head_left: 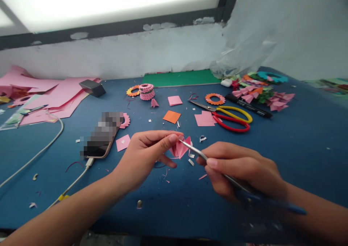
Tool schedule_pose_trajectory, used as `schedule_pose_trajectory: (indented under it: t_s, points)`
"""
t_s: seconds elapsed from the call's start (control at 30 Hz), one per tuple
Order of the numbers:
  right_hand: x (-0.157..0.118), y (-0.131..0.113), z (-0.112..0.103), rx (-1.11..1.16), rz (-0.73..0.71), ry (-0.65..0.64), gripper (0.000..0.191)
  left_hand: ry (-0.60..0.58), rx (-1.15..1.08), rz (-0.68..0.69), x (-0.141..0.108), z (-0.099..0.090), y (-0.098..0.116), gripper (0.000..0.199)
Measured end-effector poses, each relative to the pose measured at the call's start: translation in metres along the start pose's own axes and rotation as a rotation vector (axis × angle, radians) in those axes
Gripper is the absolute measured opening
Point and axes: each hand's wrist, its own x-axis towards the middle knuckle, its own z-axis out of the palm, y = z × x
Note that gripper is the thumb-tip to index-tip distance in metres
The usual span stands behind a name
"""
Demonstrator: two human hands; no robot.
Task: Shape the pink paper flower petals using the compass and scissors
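Observation:
My left hand (148,155) pinches a small folded pink paper piece (181,148) between thumb and fingers, just above the blue table (299,144). My right hand (239,168) grips a thin metal tool with a blue handle (194,151). Its tip pokes into the folds of the pink piece. Small paper scraps lie on the table right under both hands.
A phone (102,135) on a white cable lies at left. Red-and-yellow scissors (231,117), pink and orange paper squares, paper rings (146,91), a black marker (248,105), a green mat (181,77) and piles of folded paper pieces (261,90) lie farther back. Pink sheets (54,97) cover the far left.

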Motion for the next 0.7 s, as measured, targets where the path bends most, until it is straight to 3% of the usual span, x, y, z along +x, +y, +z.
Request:
schedule_pose_trajectory:
  t_s: [0.1, 0.2, 0.5, 0.7]
  points:
    - [0.0029, -0.0032, 0.0023, -0.149, -0.162, -0.043, 0.031, 0.038, 0.002, 0.016, 0.0009, -0.0004, -0.0002, 0.014]
    - [0.0064, -0.0014, 0.0046, -0.264, -0.252, 0.024, 0.022, 0.024, -0.008, 0.028, 0.0014, -0.0010, -0.0004, 0.013]
    - [0.0046, 0.0045, 0.0016, -0.307, -0.264, -0.063, 0.022, 0.009, 0.004, 0.013, -0.0004, -0.0011, -0.0019, 0.011]
    - [0.0075, 0.0018, 0.0047, -0.306, -0.245, -0.007, 0.019, -0.026, 0.023, 0.034, -0.0003, -0.0003, -0.0022, 0.010]
